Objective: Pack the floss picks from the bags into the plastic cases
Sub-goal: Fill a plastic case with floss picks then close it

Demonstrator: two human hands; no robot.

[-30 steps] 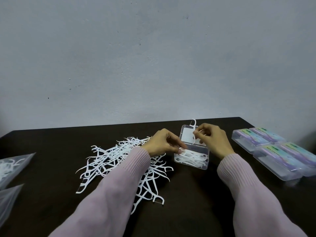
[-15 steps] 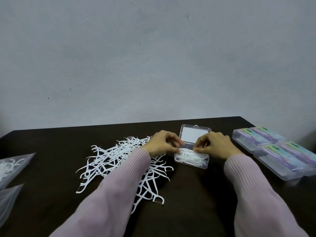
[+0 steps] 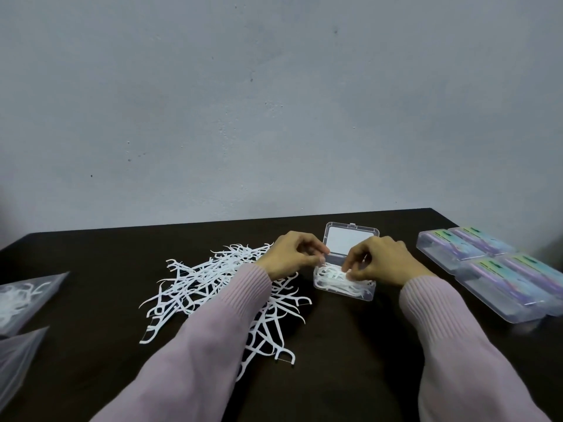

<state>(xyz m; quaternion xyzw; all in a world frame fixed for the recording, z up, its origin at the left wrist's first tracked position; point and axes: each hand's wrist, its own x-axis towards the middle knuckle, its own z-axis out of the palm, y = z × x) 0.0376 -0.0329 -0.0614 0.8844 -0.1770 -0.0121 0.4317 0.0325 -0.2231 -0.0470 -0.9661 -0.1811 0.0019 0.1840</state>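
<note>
Head view: four closed plastic cases (image 3: 499, 272) are seen packed at the right of the counter (image 3: 91, 300); one open case (image 3: 344, 280), partly filled, is being loaded. Picks in it are pinched by the right hand (image 3: 377, 263), a pick at its rim by the left hand (image 3: 297, 254). A loose floss picks pile (image 3: 213, 287) and two bags (image 3: 21, 303) at the left remain

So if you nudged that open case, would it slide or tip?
Probably slide: the open case looks thin, clear and light, sitting flat on the smooth table. Its raised lid might make it tip backward if pushed high. The picks inside add little weight.
</note>
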